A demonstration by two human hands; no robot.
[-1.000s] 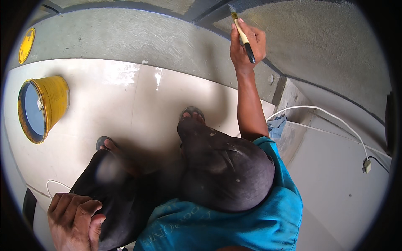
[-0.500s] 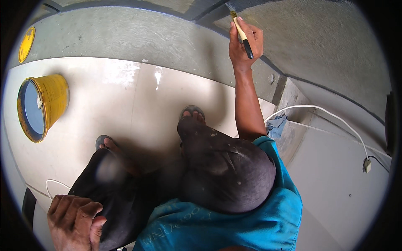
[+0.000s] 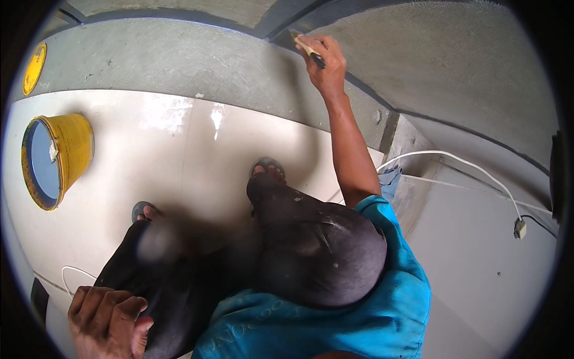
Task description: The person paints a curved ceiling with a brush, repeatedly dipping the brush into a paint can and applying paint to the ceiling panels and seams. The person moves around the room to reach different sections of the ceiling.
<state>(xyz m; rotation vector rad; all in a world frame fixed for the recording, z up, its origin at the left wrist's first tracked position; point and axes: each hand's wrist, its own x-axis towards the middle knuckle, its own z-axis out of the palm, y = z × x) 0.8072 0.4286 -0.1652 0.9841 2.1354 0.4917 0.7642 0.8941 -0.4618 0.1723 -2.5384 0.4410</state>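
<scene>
My right hand is closed around a paintbrush with a pale wooden handle and a black end. The bristles are up against the dark grey strip in the corner where the cement surfaces meet; the tips are hard to make out. Down at the lower left, my left hand rests by my knee, its fingers curled in and nothing visible in them. A yellow bucket stands on the floor at the left, with blue-grey liquid paint inside.
A round yellow lid lies beyond the bucket, on the grey cement surface. White splashes mark the pale floor. At the right, a white cable runs to a plug, and a blue-grey cloth lies near my elbow.
My right hand has moved left and slightly down with the paintbrush, along the dark strip to the corner. My left hand stays by my knee. The view has shifted slightly.
</scene>
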